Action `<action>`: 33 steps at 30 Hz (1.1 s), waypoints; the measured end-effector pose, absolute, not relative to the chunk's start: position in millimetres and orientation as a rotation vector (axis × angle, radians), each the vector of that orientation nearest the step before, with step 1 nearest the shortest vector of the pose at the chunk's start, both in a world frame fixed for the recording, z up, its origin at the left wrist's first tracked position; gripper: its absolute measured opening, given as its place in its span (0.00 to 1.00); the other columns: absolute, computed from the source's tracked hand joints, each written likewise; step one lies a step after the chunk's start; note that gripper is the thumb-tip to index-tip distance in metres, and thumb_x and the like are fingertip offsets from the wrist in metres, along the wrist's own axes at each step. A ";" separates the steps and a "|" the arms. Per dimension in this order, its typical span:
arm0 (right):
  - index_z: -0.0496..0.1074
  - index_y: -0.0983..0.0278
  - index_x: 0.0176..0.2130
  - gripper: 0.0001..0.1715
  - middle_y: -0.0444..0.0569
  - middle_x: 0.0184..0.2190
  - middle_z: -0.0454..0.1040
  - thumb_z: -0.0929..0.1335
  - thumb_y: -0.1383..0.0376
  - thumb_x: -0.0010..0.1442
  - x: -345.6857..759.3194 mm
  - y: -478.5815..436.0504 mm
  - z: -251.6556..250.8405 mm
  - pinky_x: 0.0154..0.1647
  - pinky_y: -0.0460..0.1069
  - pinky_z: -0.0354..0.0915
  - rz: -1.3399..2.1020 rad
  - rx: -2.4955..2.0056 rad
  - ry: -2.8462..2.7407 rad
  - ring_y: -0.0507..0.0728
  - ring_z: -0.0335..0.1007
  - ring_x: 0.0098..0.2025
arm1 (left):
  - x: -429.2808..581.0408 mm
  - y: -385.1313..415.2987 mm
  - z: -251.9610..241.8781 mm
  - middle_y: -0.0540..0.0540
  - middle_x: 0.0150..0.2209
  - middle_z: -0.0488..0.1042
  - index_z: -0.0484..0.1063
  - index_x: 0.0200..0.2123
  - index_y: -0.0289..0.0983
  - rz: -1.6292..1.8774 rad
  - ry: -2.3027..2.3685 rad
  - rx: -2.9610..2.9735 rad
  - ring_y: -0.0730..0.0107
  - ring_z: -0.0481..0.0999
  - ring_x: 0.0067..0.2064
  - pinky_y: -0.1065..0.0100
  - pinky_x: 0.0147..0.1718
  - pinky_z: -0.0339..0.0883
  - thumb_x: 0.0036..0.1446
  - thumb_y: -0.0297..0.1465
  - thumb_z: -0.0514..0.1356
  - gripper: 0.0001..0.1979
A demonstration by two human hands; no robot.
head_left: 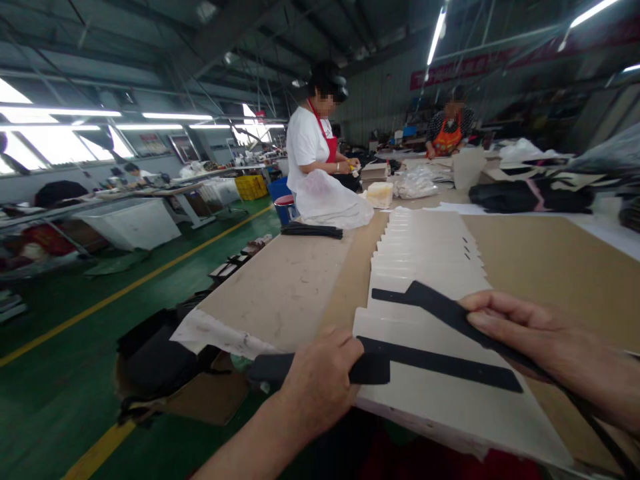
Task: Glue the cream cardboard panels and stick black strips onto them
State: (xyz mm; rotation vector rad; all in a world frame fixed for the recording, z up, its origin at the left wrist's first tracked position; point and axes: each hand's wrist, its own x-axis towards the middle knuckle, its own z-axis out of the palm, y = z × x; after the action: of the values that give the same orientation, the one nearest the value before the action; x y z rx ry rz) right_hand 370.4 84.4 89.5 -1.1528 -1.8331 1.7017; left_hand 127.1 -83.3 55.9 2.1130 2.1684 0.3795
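My left hand (pixel 323 373) is closed around a dark flat piece (pixel 370 369) at the table's near edge; its ends stick out on both sides of the fist. My right hand (pixel 530 333) pinches a long black strip (pixel 440 305) between thumb and fingers. That strip's narrow left end lies over the pale sheets, and its other end trails down past my wrist. Between the hands, another black strip (pixel 445 363) lies flat on the nearest pale sheet (pixel 425 407). Several more pale sheets (pixel 425 247) overlap in a staggered row running away from me.
A bundle of black strips (pixel 313 231) lies at the table's left edge. Beside the table, an open carton (pixel 200 400) holds dark material. Across the table, a person in a red apron (pixel 310 140) and one in an orange apron (pixel 447 137) stand near plastic bags and black rolled material (pixel 530 195).
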 end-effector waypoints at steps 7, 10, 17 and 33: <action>0.72 0.59 0.40 0.18 0.40 0.25 0.69 0.68 0.50 0.56 296.6 119.0 56.1 0.24 0.45 0.54 1.630 -1.041 -2.315 0.49 0.58 0.24 | 112.4 -41.3 2.3 0.44 0.47 0.73 0.71 0.46 0.37 0.385 2.102 2.248 0.58 0.67 0.49 0.60 0.50 0.67 0.54 0.24 0.58 0.15; 0.74 0.60 0.39 0.14 0.40 0.23 0.66 0.68 0.54 0.56 278.9 130.4 39.1 0.25 0.46 0.51 1.537 -1.012 -2.448 0.50 0.55 0.24 | 110.9 -40.6 -10.3 0.44 0.47 0.73 0.71 0.47 0.37 0.441 2.117 2.236 0.58 0.67 0.48 0.60 0.51 0.67 0.53 0.24 0.59 0.16; 0.76 0.60 0.39 0.13 0.41 0.22 0.65 0.66 0.58 0.58 262.4 140.3 22.2 0.26 0.47 0.51 1.372 -0.998 -2.617 0.51 0.56 0.24 | 106.3 -42.9 -20.6 0.43 0.46 0.73 0.71 0.47 0.36 0.543 2.085 2.212 0.57 0.67 0.47 0.59 0.50 0.67 0.53 0.27 0.60 0.16; 0.78 0.61 0.39 0.11 0.43 0.25 0.73 0.66 0.61 0.58 254.3 144.9 16.8 0.28 0.48 0.55 1.322 -0.998 -2.718 0.52 0.64 0.26 | 108.4 -42.0 -10.6 0.39 0.65 0.62 0.71 0.46 0.35 0.303 2.176 2.188 0.49 0.65 0.55 0.54 0.55 0.66 0.55 0.37 0.63 0.17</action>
State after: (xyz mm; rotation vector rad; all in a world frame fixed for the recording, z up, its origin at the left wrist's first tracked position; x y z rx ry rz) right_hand 254.3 144.9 16.8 -0.9985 -2.7185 1.3221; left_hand 108.4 -42.0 -10.6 2.1885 2.1764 0.3028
